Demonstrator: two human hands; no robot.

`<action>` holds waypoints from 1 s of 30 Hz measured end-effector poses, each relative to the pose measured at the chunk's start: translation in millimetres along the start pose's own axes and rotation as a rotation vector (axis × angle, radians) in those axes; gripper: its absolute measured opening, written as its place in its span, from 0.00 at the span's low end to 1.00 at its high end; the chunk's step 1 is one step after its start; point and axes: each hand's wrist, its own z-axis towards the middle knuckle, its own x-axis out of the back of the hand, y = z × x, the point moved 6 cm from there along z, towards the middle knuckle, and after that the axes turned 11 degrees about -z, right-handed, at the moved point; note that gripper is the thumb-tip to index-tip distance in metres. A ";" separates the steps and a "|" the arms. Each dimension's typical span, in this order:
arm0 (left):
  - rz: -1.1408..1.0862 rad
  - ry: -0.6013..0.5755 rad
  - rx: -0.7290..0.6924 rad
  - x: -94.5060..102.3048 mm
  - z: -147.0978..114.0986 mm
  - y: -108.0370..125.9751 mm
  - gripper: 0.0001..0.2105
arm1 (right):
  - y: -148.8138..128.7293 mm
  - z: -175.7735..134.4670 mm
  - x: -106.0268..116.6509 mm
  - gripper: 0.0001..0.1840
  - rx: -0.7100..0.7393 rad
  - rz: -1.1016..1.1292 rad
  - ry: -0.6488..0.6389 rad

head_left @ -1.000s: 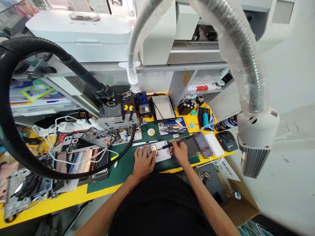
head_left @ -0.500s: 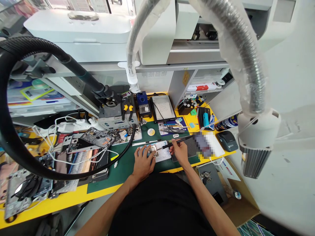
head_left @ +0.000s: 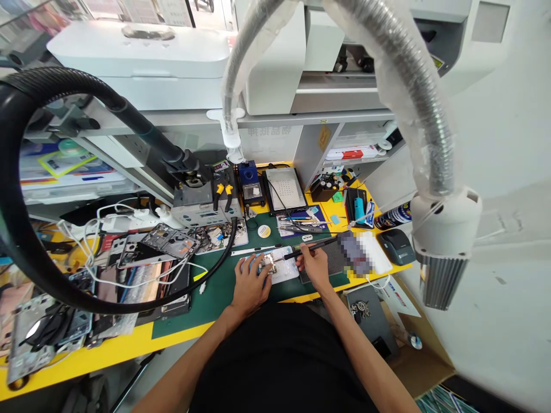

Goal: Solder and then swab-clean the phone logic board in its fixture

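Observation:
My right hand [head_left: 315, 265] is closed around the black handle of a soldering iron [head_left: 310, 246], whose thin tip points left onto a small phone circuit board [head_left: 268, 263]. With bent fingers, my left hand [head_left: 251, 282] grips the board at its left side and covers part of it. Beneath the board lies a white and light blue pad [head_left: 287, 268] on the green work mat [head_left: 206, 310]. Whether the tip touches the board is too small to tell.
Phone parts and frames [head_left: 167, 244] crowd the left side. A black flexible hose [head_left: 86, 301] loops above them. The lamp head [head_left: 445, 252] hangs at the right. Tweezers [head_left: 301, 228] lie behind my hands, near the soldering station [head_left: 251, 183]. A perforated dark pad [head_left: 333, 258] lies right.
My hands, the soldering iron and the board look the same. Only the camera view has shifted slightly, moving the lamp and hose in the picture.

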 end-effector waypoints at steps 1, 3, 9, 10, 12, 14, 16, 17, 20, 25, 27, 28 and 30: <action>0.000 -0.001 0.000 -0.1 -0.1 -0.1 0.14 | -0.3 -0.4 0.0 0.27 0.002 0.001 -0.002; 0.000 -0.003 0.000 -0.3 -0.3 -0.6 0.14 | -0.9 -1.2 0.1 0.27 0.005 0.001 -0.005; -0.008 -0.006 -0.002 -0.7 -0.9 -1.6 0.14 | -0.8 -2.1 0.3 0.27 0.010 0.021 0.002; -0.009 -0.005 -0.002 -0.8 -1.0 -1.6 0.14 | -1.5 -2.4 0.6 0.27 0.014 0.028 0.004; -0.012 -0.001 0.000 -1.0 -1.2 -1.4 0.14 | -5.0 -3.2 1.5 0.27 0.026 0.046 0.010; -0.015 0.003 0.002 -1.1 -1.4 -1.3 0.14 | -12.0 -4.3 2.0 0.27 0.045 0.066 0.012; -0.018 0.006 0.004 -1.1 -1.4 -1.2 0.13 | -22.5 -4.9 0.6 0.27 0.071 0.086 0.004; -0.019 0.008 0.004 -1.0 -1.5 -1.2 0.13 | -29.0 -4.6 -1.1 0.28 0.088 0.094 -0.003; -0.022 0.018 0.003 -0.2 -1.7 -1.3 0.13 | -52.8 -0.2 -11.3 0.28 0.153 0.107 -0.030; -0.026 0.045 -0.004 -1.0 -3.1 -2.3 0.13 | -103.7 22.9 -42.1 0.30 0.283 0.083 -0.067; -0.031 0.057 -0.011 -2.5 -4.0 -3.1 0.14 | -126.2 35.6 -57.4 0.29 0.337 0.046 -0.077; -0.035 0.063 -0.015 -3.3 -4.4 -3.4 0.14 | -137.2 41.9 -65.5 0.29 0.364 0.020 -0.085; -0.042 0.074 -0.023 -4.4 -5.0 -4.0 0.14 | -157.1 53.3 -82.1 0.28 0.416 -0.037 -0.104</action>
